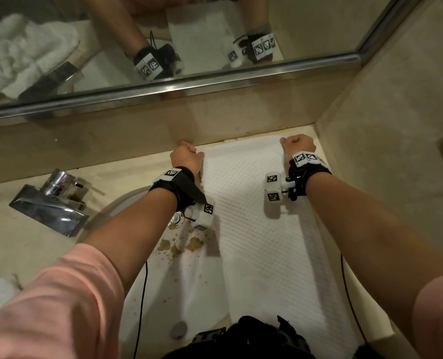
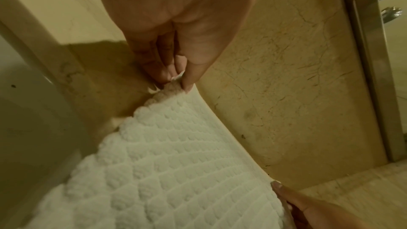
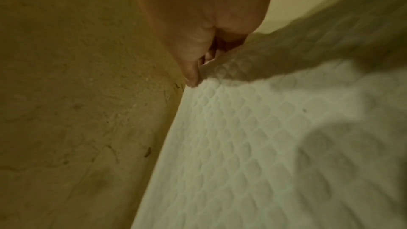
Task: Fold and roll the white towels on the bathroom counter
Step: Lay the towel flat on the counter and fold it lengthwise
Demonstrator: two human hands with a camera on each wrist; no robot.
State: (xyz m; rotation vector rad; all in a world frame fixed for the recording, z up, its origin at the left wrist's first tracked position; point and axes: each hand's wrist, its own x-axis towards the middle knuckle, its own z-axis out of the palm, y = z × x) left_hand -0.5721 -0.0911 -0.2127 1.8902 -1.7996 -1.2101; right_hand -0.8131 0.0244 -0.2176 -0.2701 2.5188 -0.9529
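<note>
The left hand (image 1: 186, 157) and right hand (image 1: 298, 144) each pinch a far corner of the white towel (image 1: 256, 229), by the mirror (image 1: 163, 47). It looks like spreading. Next, fold it evenly.

Beige stone counter (image 1: 13, 255) and walls, a steel-framed mirror (image 1: 215, 35) above (dim, yellowish light), chrome faucet (image 1: 52, 203) at left.

backsplash (image 1: 127, 141) ahead, side wall (image 1: 386, 141) right
</note>
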